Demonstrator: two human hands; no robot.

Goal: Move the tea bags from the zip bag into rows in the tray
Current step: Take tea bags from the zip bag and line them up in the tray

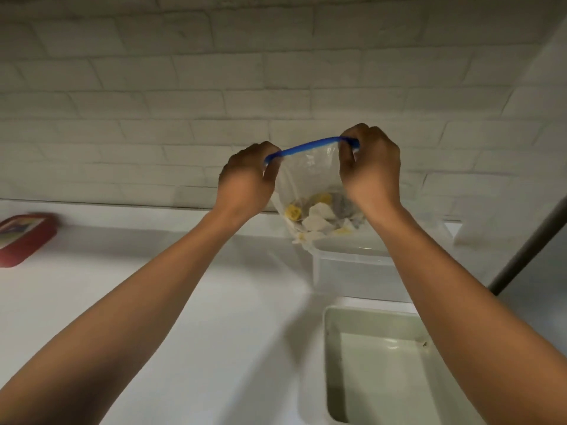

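The clear, crinkled zip bag (310, 173) hung above the white bench (153, 286), tea bags (319, 214) heaped at its bottom, too jumbled to count. Left hand (245, 182) and right hand (371, 170) each pinched one end of its blue strip (306, 147). One empty, smooth rectangular tray (331, 332) sat near the bench's front right.

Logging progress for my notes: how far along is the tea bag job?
Nothing is placed yet: the tray looks empty. In hand: left hand and right hand grip the zip bag at its blue seal, tea bags inside. Left: opening it and laying every row.
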